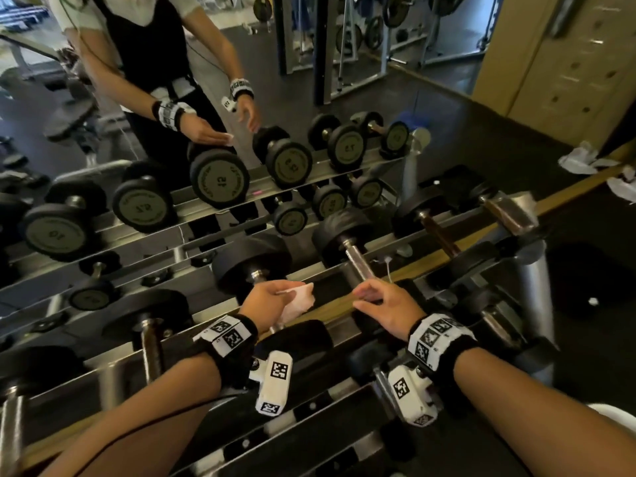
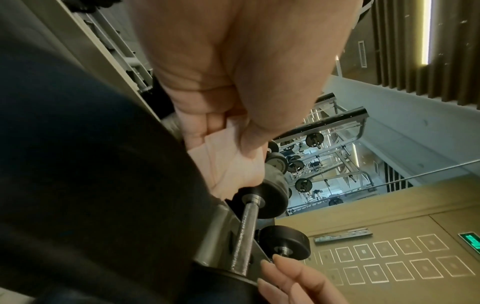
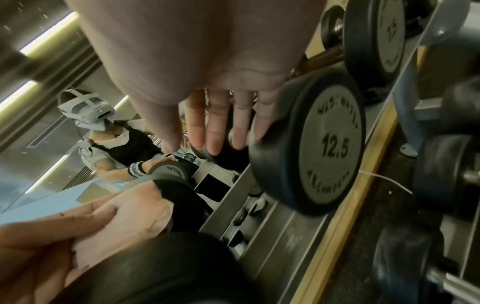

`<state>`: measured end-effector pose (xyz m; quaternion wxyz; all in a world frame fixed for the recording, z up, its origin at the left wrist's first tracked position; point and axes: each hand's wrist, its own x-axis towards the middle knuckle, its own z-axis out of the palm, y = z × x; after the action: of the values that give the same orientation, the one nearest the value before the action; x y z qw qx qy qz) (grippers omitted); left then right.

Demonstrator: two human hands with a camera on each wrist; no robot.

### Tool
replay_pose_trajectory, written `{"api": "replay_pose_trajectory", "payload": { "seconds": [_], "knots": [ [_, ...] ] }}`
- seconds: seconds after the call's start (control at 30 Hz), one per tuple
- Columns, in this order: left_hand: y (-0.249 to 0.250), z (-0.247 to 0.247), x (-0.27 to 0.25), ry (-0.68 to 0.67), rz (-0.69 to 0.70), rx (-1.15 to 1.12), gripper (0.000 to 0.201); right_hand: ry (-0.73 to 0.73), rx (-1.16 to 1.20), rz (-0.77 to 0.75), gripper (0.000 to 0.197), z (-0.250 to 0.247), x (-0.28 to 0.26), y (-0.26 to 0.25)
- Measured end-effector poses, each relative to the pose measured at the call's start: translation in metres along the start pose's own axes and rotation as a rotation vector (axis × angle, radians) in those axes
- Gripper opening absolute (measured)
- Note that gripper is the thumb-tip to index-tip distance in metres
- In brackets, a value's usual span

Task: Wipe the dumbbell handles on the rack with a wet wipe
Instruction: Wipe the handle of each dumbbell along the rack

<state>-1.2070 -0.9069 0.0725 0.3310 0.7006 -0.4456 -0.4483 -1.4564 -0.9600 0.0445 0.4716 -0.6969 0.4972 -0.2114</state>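
Note:
Black dumbbells lie in rows on a steel rack (image 1: 385,242) in front of a mirror. My left hand (image 1: 272,297) pinches a crumpled white wet wipe (image 1: 297,301) over the handle of one dumbbell (image 1: 251,259); the hand hides most of that handle. The left wrist view shows the wipe (image 2: 228,164) held between thumb and fingers. My right hand (image 1: 377,301) hovers with relaxed fingers and holds nothing, at the near end of the neighbouring dumbbell's steel handle (image 1: 358,261). In the right wrist view its straight fingers (image 3: 215,127) stand beside a head marked 12.5 (image 3: 330,148).
The mirror (image 1: 241,98) behind the rack repeats the dumbbells and the person. More dumbbells (image 1: 433,218) lie to the right and on the lower tier. Crumpled white wipes (image 1: 581,160) lie at the far right. A grey rack post (image 1: 533,287) stands on the right.

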Motion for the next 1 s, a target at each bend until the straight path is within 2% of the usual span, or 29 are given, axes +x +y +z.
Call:
{"api": "replay_pose_trajectory", "payload": {
  "seconds": [0.17,0.23,0.33,0.4,0.57,0.8,1.0],
  "knots": [
    [0.023,0.04,0.023,0.089,-0.035,-0.057,0.025,0.053,-0.178,-0.091,0.025,-0.04,0.02,0.028],
    [0.026,0.052,0.031,0.15,-0.043,-0.081,0.026,0.095,-0.25,-0.063,0.039,-0.047,0.024,0.039],
    [0.025,0.067,0.041,0.207,-0.07,-0.076,0.026,0.107,-0.293,0.064,0.072,-0.049,0.028,0.055],
    [0.023,0.077,0.046,0.21,-0.085,-0.074,0.026,0.074,-0.256,0.163,0.087,-0.049,0.032,0.063],
    [0.013,0.105,0.059,0.204,-0.134,-0.089,0.029,-0.06,0.079,0.357,0.116,-0.052,0.041,0.075],
    [0.016,0.117,0.088,0.285,-0.182,-0.119,0.028,-0.115,0.056,0.436,0.132,-0.052,0.044,0.082],
    [0.018,0.129,0.114,0.254,-0.151,-0.082,0.021,-0.236,0.061,0.417,0.134,-0.062,0.05,0.085]
  ]
}}
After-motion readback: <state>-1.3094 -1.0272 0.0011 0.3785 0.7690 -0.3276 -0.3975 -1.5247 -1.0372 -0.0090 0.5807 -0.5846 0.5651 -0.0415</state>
